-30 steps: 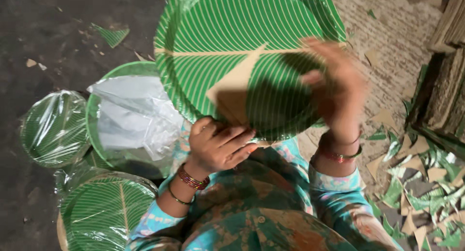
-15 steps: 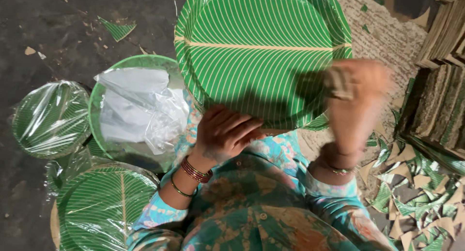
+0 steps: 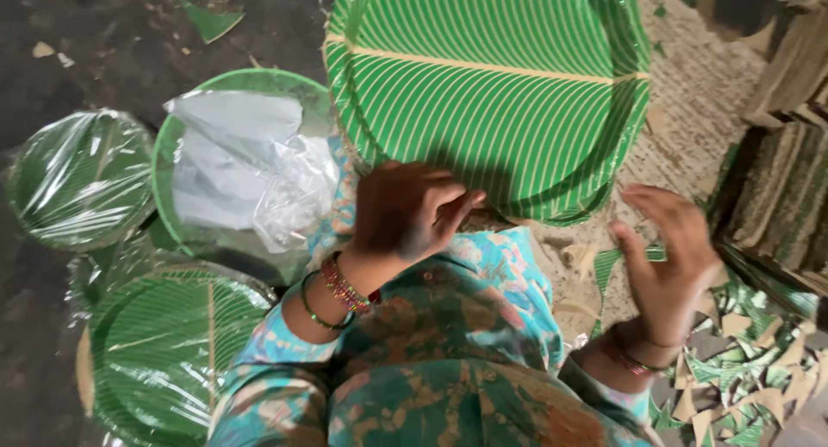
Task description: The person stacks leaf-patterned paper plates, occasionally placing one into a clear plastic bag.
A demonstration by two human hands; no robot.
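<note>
Soft, dim daylight falls from above; the left hand (image 3: 405,212) casts a dark shadow on the striped green plate (image 3: 487,76); glare streaks the plastic-wrapped plates (image 3: 82,178); the right hand (image 3: 668,262) is motion-blurred; the far-right edge is murky and soft.

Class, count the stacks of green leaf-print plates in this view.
4: one by the left hand at, one under clear bags, two wrapped at and. Others may be hidden.

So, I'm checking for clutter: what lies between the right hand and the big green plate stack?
In the head view, only bare woven mat separates the right hand from the plate stack.
</note>
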